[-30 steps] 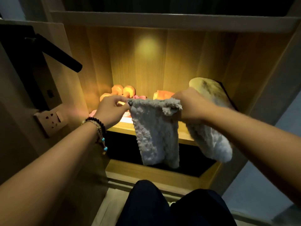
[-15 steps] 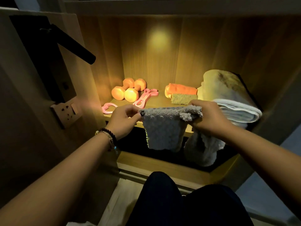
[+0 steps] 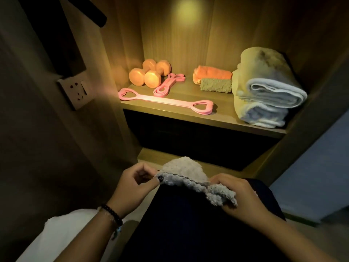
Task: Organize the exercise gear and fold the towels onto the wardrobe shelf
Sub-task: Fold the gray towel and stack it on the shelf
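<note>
A small grey nubby towel (image 3: 190, 176) lies across the person's dark-trousered lap, stretched between both hands: the left hand (image 3: 132, 186) pinches its left corner between thumb and fingers, and the right hand (image 3: 239, 197) grips the bunched right end with fingers curled under the cloth. Well beyond the hands, on the lit wardrobe shelf (image 3: 222, 118), sit two orange dumbbells (image 3: 149, 74) at the back left, a pink resistance band (image 3: 166, 101) along the front edge, a second pink band (image 3: 168, 84) behind it, an orange folded towel (image 3: 211, 74) with a small greenish one (image 3: 216, 85) just in front, and a stack of folded towels (image 3: 264, 91) at the right.
</note>
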### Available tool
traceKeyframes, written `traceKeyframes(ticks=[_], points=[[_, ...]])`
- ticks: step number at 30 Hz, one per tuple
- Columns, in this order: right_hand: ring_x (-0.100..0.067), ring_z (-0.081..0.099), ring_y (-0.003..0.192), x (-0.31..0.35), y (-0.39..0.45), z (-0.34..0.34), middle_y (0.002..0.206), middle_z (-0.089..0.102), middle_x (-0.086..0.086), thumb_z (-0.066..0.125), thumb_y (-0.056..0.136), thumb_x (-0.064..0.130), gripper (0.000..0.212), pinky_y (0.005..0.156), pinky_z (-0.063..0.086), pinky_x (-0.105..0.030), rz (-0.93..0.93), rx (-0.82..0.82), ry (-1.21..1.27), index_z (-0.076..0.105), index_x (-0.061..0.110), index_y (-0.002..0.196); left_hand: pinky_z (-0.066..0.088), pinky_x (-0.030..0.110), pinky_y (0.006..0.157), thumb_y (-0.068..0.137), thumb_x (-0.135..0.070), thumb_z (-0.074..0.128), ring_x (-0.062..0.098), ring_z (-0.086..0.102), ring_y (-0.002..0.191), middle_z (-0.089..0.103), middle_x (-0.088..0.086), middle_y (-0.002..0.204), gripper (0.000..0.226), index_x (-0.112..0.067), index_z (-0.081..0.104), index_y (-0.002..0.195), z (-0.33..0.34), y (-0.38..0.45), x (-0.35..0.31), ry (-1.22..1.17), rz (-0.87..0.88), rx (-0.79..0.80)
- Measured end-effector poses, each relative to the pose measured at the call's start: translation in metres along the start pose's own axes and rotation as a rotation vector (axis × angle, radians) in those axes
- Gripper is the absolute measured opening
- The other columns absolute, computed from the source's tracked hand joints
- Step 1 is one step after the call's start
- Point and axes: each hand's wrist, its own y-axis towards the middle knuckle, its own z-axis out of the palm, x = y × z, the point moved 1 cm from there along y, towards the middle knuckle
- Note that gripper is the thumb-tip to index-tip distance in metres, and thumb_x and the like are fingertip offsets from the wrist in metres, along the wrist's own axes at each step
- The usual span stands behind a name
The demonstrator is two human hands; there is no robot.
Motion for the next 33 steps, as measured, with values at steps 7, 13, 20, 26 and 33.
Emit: traceKeyframes(ticks=[7, 13, 20, 26, 33], points=[[0.005, 0.059, 0.085, 0.003, -0.015, 0.011, 0.090, 0.061, 0.024, 0.063, 0.068, 0.016, 0.035, 0.065, 0.047, -0.020, 0.058, 0.149, -0.064, 0.053, 0.041, 0.090, 0.050, 0.017, 0.079, 0.069, -0.035, 0.073, 0.009, 0.067, 0.091, 0.072, -0.009, 0.092, 0.017, -0.030, 0.077, 0.085, 0.016, -0.025, 0.007, 0.057, -0.077, 0.110], [-0.005, 0.059, 0.064, 0.018, -0.020, 0.014, 0.070, 0.062, 0.010, 0.067, 0.076, 0.003, 0.029, 0.057, 0.042, -0.016, 0.179, -0.139, 0.337, 0.058, 0.031, 0.074, 0.050, 0.015, 0.068, 0.069, -0.037, 0.074, 0.007, 0.066, 0.076, 0.072, -0.002, 0.083, 0.014, -0.025, 0.073, 0.076, 0.005, -0.031, -0.004, 0.005, -0.073, 0.018], [-0.014, 0.062, 0.066, 0.022, -0.020, 0.036, 0.079, 0.064, 0.005, 0.072, 0.082, 0.011, 0.028, 0.056, 0.048, -0.024, 0.420, -0.256, 0.460, 0.054, 0.032, 0.086, 0.050, 0.030, 0.065, 0.084, -0.014, 0.069, 0.016, 0.060, 0.070, 0.067, -0.008, 0.080, 0.020, -0.033, 0.069, 0.080, 0.016, -0.029, 0.003, 0.221, -0.070, -0.043], [-0.011, 0.058, 0.059, 0.019, -0.014, 0.040, 0.070, 0.062, 0.004, 0.074, 0.081, 0.013, 0.021, 0.053, 0.044, -0.027, 0.408, -0.251, 0.293, 0.054, 0.020, 0.082, 0.046, 0.017, 0.058, 0.080, -0.018, 0.075, 0.003, 0.052, 0.058, 0.060, -0.005, 0.069, 0.018, -0.033, 0.068, 0.088, 0.025, -0.027, 0.012, 0.328, -0.174, -0.117], [0.003, 0.055, 0.095, 0.012, -0.018, 0.049, 0.101, 0.054, 0.015, 0.062, 0.066, 0.006, 0.035, 0.075, 0.044, -0.008, 0.237, -0.183, 0.054, 0.067, 0.027, 0.093, 0.047, 0.023, 0.073, 0.075, -0.007, 0.075, 0.001, 0.054, 0.086, 0.061, -0.014, 0.092, 0.028, -0.022, 0.063, 0.095, 0.034, -0.034, 0.004, 0.788, 0.227, -0.143]])
